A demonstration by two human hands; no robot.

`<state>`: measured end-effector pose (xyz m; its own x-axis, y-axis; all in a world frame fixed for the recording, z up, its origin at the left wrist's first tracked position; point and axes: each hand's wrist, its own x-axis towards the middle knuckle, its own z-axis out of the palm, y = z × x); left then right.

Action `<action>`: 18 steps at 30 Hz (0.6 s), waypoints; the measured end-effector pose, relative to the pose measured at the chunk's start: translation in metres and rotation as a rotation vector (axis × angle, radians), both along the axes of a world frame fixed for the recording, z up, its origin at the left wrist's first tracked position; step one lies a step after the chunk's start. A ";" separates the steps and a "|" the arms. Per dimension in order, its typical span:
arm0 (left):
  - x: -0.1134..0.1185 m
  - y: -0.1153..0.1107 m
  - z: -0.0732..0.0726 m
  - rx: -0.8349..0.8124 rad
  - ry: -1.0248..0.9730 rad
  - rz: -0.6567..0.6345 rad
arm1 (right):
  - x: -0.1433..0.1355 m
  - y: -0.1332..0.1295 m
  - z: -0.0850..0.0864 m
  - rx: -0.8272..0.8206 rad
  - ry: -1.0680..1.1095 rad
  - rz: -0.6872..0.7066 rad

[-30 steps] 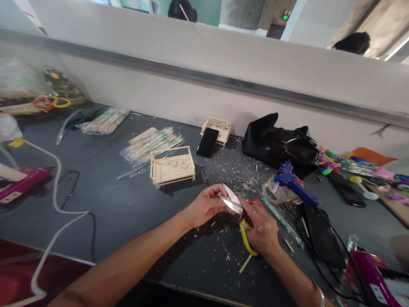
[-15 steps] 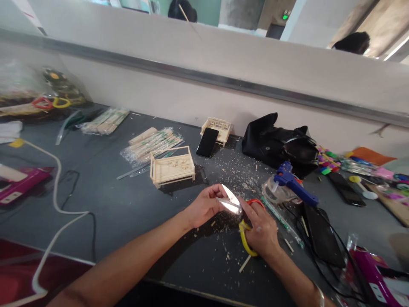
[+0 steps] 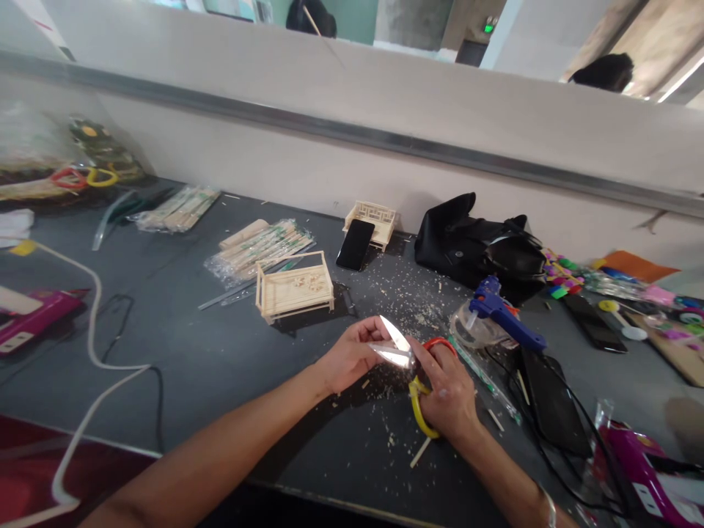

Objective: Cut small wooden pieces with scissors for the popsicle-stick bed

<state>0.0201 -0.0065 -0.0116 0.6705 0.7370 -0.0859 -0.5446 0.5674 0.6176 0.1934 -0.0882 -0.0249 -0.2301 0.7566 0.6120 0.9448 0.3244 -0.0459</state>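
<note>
My right hand (image 3: 446,392) grips a pair of scissors (image 3: 397,354) by its red and yellow handles, the shiny blades parted and pointing left. Close to the blades, my left hand (image 3: 352,356) is closed in a pinch; whatever lies between its fingertips is too small or hidden to name. Beyond my hands stands a small frame built of thin wooden sticks (image 3: 294,293), with little cut pieces lying on it. Pale wood scraps (image 3: 410,308) are strewn over the dark table around the scissors.
A miniature wooden bench (image 3: 379,215) stands at the back, a phone (image 3: 356,244) leaning against it. Packs of sticks (image 3: 269,249) lie to the left. On the right are a black bag (image 3: 467,242), a blue glue gun (image 3: 506,312), a dark phone (image 3: 554,403) and loose cables.
The scissor blades look slightly less wide apart than before. Both hands stay in almost the same place; the whole view has shifted a little.
</note>
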 end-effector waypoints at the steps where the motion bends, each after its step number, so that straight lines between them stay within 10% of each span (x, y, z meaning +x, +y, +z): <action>1: 0.000 0.000 0.000 0.002 0.001 -0.002 | 0.000 0.000 0.000 0.001 -0.001 0.002; 18: 0.000 0.001 -0.002 0.009 0.004 -0.017 | -0.001 0.000 0.002 -0.001 -0.016 0.030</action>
<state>0.0197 -0.0059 -0.0139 0.6822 0.7265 -0.0819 -0.5325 0.5705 0.6253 0.1926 -0.0885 -0.0234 -0.2626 0.7496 0.6076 0.9352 0.3527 -0.0309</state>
